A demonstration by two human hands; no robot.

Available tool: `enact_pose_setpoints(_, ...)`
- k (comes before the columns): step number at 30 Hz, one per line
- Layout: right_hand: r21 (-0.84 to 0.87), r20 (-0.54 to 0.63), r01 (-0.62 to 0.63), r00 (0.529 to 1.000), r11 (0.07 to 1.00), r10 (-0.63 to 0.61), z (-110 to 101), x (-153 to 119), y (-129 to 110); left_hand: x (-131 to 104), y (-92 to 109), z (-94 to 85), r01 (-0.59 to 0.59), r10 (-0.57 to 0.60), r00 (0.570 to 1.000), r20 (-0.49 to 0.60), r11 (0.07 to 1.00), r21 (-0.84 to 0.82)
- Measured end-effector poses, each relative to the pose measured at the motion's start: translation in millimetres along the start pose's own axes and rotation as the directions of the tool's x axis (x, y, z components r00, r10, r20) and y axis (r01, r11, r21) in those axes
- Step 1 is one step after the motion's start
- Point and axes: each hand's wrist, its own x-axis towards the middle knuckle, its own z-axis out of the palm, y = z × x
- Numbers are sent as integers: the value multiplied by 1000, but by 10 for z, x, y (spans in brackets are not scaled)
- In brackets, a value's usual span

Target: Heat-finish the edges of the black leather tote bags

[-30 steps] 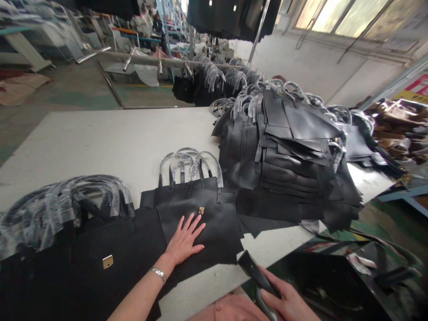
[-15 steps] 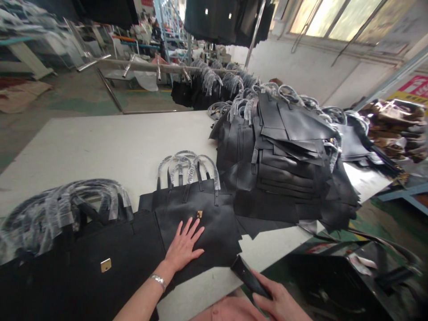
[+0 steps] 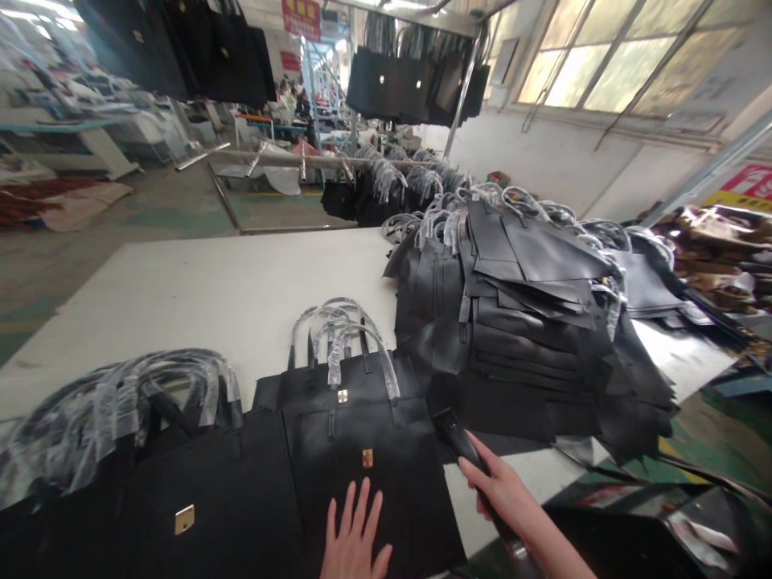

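My left hand [image 3: 355, 535] lies flat with fingers spread on a black bag panel [image 3: 401, 490], just below its gold clasp [image 3: 367, 458]. That panel overlaps another one behind it, whose own clasp [image 3: 342, 396] shows. Plastic-wrapped handles [image 3: 334, 354] stand up from the two. Right of the panel, my right hand [image 3: 491, 478] is closed around a black handheld tool [image 3: 455, 434], its head near the panel's right edge. To the left lies a stack of black panels [image 3: 241, 474] with a gold clasp and wrapped handles [image 3: 114, 402].
A large heap of black panels [image 3: 519, 338] covers the right of the white table [image 3: 181, 281]. Behind the table is a metal rack [image 3: 301, 161]; black panels hang above [image 3: 410, 84]. A black bin [image 3: 633, 539] stands at the lower right.
My left hand has moved down toward me, and the front panel now lies lower, uncovering a second clasp behind it. The tool in my right hand has moved up to the panel's side. The view has tilted up.
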Motion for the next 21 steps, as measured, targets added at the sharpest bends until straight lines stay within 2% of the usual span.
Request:
enact_pose_setpoints(3,-14,84,-32,996,999,33,20,226,-70,-56,-27,91,-33,33,999,-30,999,-13)
enact_pose_setpoints(8,-20,184,-53,981,998,55,117,594,-230,28,-262,129,-59,58,997,-53,998,-5)
enact_pose_setpoints(10,-24,178,-47,983,999,51,174,719,-334,42,-287,127,-75,77,996,-53,997,25)
enact_pose_setpoints(12,-23,120,-7,993,1000,10,233,800,-431,40,-268,125,-69,70,997,-33,997,45)
enact_pose_setpoints(14,-23,66,50,997,998,-48,275,809,-489,33,-236,122,-51,52,999,-7,998,47)
enact_pose_setpoints(16,-28,73,90,993,996,-88,290,743,-486,34,-215,116,-44,44,999,4,998,39)
enact_pose_setpoints(18,-36,154,96,984,995,-89,299,641,-431,45,-212,109,-49,49,999,5,998,28)
enact_pose_setpoints(21,-72,290,27,957,997,-5,364,546,-336,69,-226,96,-53,53,999,4,998,28)
